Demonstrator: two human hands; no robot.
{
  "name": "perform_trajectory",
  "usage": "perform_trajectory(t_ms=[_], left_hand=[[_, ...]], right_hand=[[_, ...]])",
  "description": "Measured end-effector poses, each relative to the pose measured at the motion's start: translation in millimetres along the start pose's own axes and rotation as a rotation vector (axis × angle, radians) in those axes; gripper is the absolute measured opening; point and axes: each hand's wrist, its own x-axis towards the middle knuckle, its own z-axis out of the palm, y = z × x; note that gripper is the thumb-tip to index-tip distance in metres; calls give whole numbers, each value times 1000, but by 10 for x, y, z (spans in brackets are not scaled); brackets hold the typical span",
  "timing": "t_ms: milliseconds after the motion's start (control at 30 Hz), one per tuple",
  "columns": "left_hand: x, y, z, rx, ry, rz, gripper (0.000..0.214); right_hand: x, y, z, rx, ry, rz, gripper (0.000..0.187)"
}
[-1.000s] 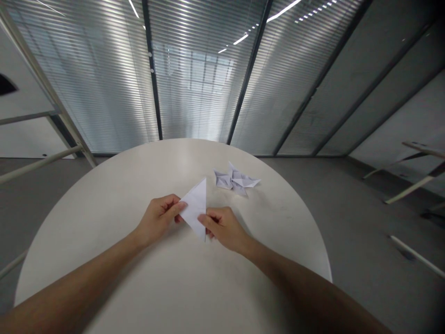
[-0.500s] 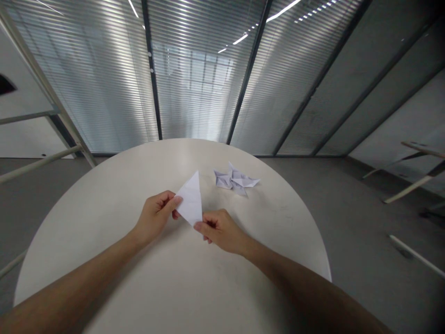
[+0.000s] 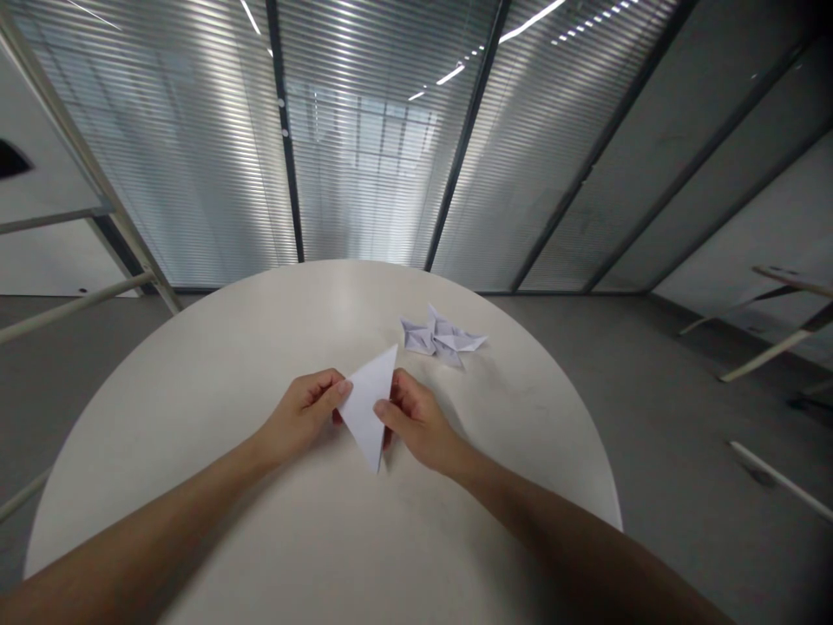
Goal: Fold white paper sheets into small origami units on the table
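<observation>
A white paper folded into a triangle (image 3: 370, 401) stands on edge above the round white table (image 3: 195, 399), its lower tip close to the tabletop. My left hand (image 3: 303, 414) pinches its left corner between thumb and fingers. My right hand (image 3: 416, 419) grips its right edge, thumb in front and fingers behind. Both hands are closed on the paper, near the middle of the table.
A pile of folded white paper shapes (image 3: 441, 337) lies on the table behind and to the right of my hands. Glass walls with blinds rise beyond the table. White table legs (image 3: 774, 351) stand at the right, a white frame (image 3: 78, 304) at the left.
The paper triangle has come down and turned, its lower tip now pointing at the table. My right hand slid up from the bottom corner to the right edge.
</observation>
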Motion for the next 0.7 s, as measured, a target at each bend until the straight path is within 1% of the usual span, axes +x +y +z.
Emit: perform_trajectory(t_ms=[33, 100, 167, 233, 300, 400, 467, 600, 700], left_hand=[[-5, -1, 14, 0, -3, 4, 29], [-14, -8, 35, 26, 48, 20, 21], [-19, -15, 43, 85, 140, 36, 23], [-21, -12, 44, 164, 183, 70, 22], [-21, 7, 46, 225, 144, 125, 16], [-27, 60, 64, 242, 16, 182, 12], [-36, 96, 80, 213, -42, 201, 13], [-53, 140, 92, 179, -99, 232, 15], [-61, 147, 80, 141, -171, 206, 18]], right_hand=[[2, 4, 15, 16, 7, -1, 29], [0, 7, 40, 32, 26, -3, 27], [-3, 3, 56, 49, 32, -2, 28], [-7, -5, 66, 65, 19, -5, 33], [-6, -6, 72, 61, 12, -12, 36], [5, 23, 81, 23, 17, -28, 32], [16, 53, 87, 8, 26, -35, 31], [36, 75, 86, 7, 35, -46, 37], [43, 56, 68, 4, 25, -56, 38]])
